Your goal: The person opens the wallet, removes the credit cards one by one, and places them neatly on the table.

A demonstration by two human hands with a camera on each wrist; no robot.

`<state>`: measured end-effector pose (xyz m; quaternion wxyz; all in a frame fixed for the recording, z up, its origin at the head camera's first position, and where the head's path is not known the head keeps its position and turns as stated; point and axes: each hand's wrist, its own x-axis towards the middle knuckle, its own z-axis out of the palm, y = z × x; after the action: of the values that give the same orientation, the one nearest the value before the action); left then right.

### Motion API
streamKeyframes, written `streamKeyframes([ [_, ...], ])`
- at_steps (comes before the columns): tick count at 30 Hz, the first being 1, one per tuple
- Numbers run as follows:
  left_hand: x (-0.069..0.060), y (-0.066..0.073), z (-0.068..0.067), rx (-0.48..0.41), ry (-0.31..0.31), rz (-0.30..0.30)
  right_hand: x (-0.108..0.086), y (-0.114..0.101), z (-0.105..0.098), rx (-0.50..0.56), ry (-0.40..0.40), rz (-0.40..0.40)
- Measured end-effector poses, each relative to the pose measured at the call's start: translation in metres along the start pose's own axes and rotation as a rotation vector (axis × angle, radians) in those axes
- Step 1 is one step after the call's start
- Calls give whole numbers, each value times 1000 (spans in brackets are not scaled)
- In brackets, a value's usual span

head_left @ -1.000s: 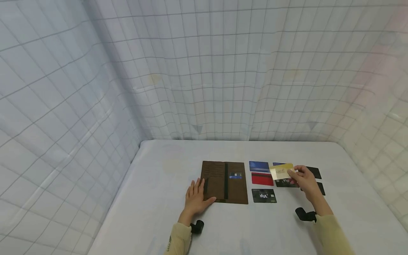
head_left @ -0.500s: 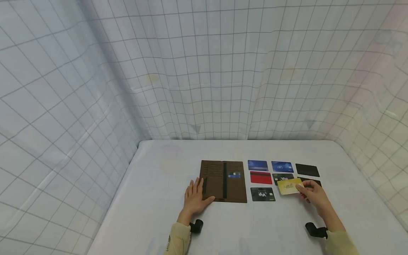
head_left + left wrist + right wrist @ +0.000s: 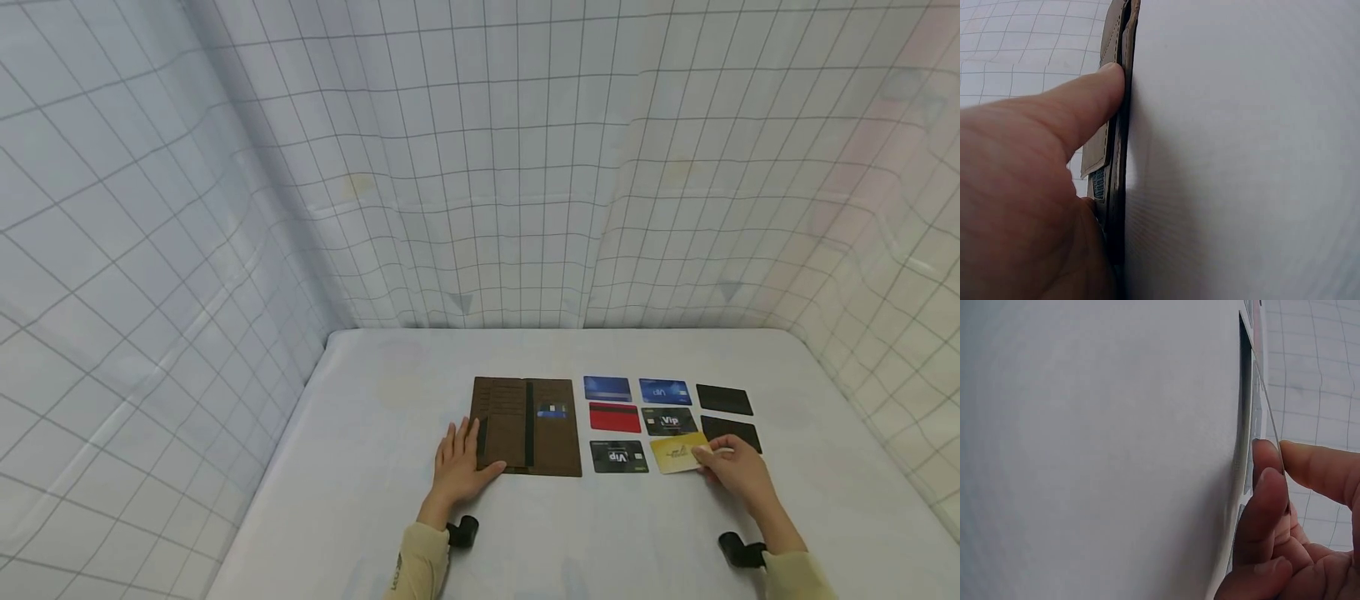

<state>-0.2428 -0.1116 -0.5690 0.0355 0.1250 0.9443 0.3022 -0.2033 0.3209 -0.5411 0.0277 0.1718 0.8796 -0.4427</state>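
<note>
A brown wallet (image 3: 555, 450) lies unfolded on the white table, with a blue card (image 3: 552, 412) in a slot of its right half. My left hand (image 3: 456, 477) rests with spread, straight fingers on the wallet's left and lower edges; in the left wrist view the thumb (image 3: 1094, 94) presses on the edge. With thumb and fingers my right hand (image 3: 738, 475) pinches a gold card (image 3: 675, 454) by its right end. The right wrist view shows that card (image 3: 1267, 394) edge-on, tilted, its far end low at the table. Beside it on the left lies a black Vip card (image 3: 618, 457).
Above the gold card lie another black Vip card (image 3: 670, 422), a red card (image 3: 615, 417), a striped blue card (image 3: 607, 388), a blue VIP card (image 3: 665, 392) and two black cards, one upper (image 3: 723, 399) and one lower (image 3: 731, 431). Gridded white curtains (image 3: 525, 208) surround the table (image 3: 390, 400).
My right hand has brought the gold card down and toward me, from over the middle cards to the right of the lower Vip card. The left hand has stayed on the wallet.
</note>
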Motion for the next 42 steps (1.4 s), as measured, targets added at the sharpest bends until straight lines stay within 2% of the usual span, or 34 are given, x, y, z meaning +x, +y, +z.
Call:
streamKeyframes([
  [6,0,1,-1,7,5,3,0,1,-1,-157,62,-15],
  [16,1,2,-1,2,8,4,4,0,-2,-278,99,-41],
  [20,1,0,0,12,12,6,6,0,-2,-283,92,-81],
  [29,3,-7,8,25,34,15,6,-6,-3,-274,58,-73],
  [36,0,0,0,-10,30,27,7,-8,-1,-280,64,-56],
  [42,-1,-2,2,-7,40,45,6,-6,1,-293,69,-46],
])
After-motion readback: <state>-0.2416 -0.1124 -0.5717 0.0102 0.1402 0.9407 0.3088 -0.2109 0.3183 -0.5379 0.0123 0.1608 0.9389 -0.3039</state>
